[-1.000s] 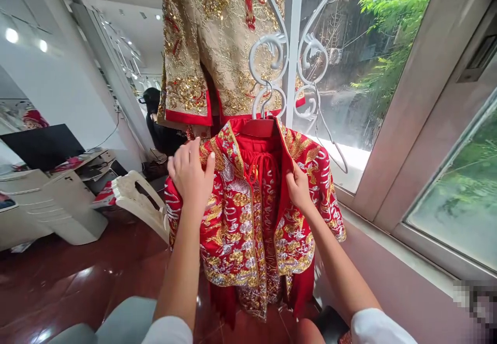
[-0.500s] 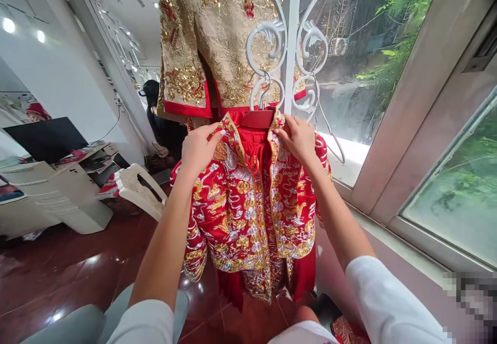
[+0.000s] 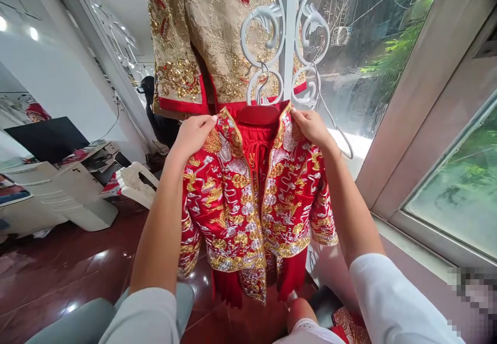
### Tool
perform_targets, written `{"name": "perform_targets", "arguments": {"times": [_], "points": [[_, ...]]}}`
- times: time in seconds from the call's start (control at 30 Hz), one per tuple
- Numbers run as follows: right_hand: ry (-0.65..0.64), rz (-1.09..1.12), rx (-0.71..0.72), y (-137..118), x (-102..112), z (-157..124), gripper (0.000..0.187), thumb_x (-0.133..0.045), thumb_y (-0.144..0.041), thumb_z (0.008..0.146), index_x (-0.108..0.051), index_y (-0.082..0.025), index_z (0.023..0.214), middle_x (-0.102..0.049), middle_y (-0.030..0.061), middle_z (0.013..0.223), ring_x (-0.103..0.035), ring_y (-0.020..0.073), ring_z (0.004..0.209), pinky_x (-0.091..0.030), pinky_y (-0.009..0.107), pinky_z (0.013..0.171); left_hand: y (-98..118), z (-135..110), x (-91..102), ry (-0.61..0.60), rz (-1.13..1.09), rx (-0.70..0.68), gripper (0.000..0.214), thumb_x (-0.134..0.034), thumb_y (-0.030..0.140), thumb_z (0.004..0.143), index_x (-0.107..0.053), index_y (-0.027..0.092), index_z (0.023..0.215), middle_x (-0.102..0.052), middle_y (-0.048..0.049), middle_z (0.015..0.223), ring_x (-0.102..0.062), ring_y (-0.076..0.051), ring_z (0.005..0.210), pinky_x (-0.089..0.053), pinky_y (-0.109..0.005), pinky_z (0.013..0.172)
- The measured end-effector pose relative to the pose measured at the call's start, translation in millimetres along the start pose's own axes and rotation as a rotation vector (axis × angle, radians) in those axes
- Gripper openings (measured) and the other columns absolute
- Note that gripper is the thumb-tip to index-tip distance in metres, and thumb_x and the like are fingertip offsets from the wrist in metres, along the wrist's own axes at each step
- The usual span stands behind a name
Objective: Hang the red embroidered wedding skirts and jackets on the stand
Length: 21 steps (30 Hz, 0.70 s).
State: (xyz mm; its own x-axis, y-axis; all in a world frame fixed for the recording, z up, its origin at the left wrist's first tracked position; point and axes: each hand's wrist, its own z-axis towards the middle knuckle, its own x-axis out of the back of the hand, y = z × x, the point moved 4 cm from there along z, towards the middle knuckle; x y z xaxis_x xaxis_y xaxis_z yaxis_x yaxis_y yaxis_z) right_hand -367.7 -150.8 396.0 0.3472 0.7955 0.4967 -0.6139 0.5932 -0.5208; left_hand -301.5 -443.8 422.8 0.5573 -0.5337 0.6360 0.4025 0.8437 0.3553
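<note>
A red jacket [image 3: 233, 194] with gold and silver embroidery hangs open at the front on a red hanger [image 3: 258, 114]. The hanger's hook [image 3: 263, 80] reaches up to white scrollwork. My left hand [image 3: 194, 132] grips the jacket's left shoulder beside the collar, thumb on the cloth. On the other side of the collar, my right hand [image 3: 310, 125] pinches the right shoulder near the neck edge. Inside the jacket shows a red garment with cord ties [image 3: 254, 155], and red cloth hangs below the hem. The fingers behind the fabric are hidden.
A gold beaded garment [image 3: 221, 43] hangs behind, by a white scrolled metal stand [image 3: 288, 38]. Windows [image 3: 458, 178] stand at the right. At left are a desk with a monitor [image 3: 46, 139], a white chair [image 3: 135, 183] and a person in dark clothing [image 3: 159, 118].
My hands have moved apart, my right hand outward along the shoulder. The collar is spread wider, the front panels are turned more toward me, and the right sleeve shows more fully.
</note>
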Motion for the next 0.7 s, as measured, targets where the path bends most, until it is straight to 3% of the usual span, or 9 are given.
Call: {"name": "perform_targets", "arguments": {"times": [0.13,0.3,0.5,0.6,0.7], "points": [[0.033,0.007,-0.088,4,5,-3,0.052,-0.038,-0.051,0.092,-0.021,-0.020,0.052,-0.020,-0.0042,0.051,-0.020,0.0075,0.049,-0.017,0.028,0.051,-7,-3,3.2,-0.024,0.063,0.052,0.044,-0.036,0.047,0.089,-0.054,0.017,0.061,-0.047,-0.0019,0.055,-0.042,-0.015,0.058,-0.031,-0.029,0.059],[0.002,0.087,-0.073,-2,7,-13,0.056,-0.039,-0.059,0.088,-0.024,-0.021,0.050,-0.021,-0.0043,0.048,-0.019,0.0068,0.046,-0.015,0.027,0.046,7,8,1.1,-0.059,0.195,0.022,0.046,-0.030,0.046,0.090,-0.038,0.020,0.053,-0.042,-0.0031,0.051,-0.041,-0.016,0.051,-0.030,-0.031,0.057],[0.156,0.265,-0.087,2,2,-16,0.059,-0.040,-0.069,0.082,-0.024,-0.022,0.051,-0.020,-0.0045,0.048,-0.019,0.0070,0.046,-0.013,0.025,0.044,39,33,-22.7,-0.117,0.239,-0.079,0.045,-0.029,0.044,0.092,-0.051,0.018,0.063,-0.059,-0.0085,0.068,-0.058,-0.023,0.070,-0.038,-0.032,0.066],[0.188,0.284,-0.057,2,-1,-20,0.057,-0.038,-0.070,0.083,-0.024,-0.023,0.053,-0.020,-0.0044,0.051,-0.019,0.0076,0.048,-0.014,0.026,0.045,41,35,-27.1,-0.124,0.256,-0.091,0.047,-0.027,0.047,0.093,-0.055,0.018,0.067,-0.063,-0.0105,0.076,-0.059,-0.025,0.076,-0.038,-0.033,0.068],[0.218,0.200,-0.004,5,1,-27,0.054,-0.035,-0.066,0.086,-0.023,-0.022,0.056,-0.022,-0.0034,0.054,-0.020,0.0087,0.050,-0.016,0.028,0.048,35,29,-23.0,-0.121,0.267,-0.107,0.052,-0.023,0.049,0.094,-0.054,0.019,0.066,-0.060,-0.0096,0.068,-0.058,-0.024,0.069,-0.036,-0.033,0.064]]}}
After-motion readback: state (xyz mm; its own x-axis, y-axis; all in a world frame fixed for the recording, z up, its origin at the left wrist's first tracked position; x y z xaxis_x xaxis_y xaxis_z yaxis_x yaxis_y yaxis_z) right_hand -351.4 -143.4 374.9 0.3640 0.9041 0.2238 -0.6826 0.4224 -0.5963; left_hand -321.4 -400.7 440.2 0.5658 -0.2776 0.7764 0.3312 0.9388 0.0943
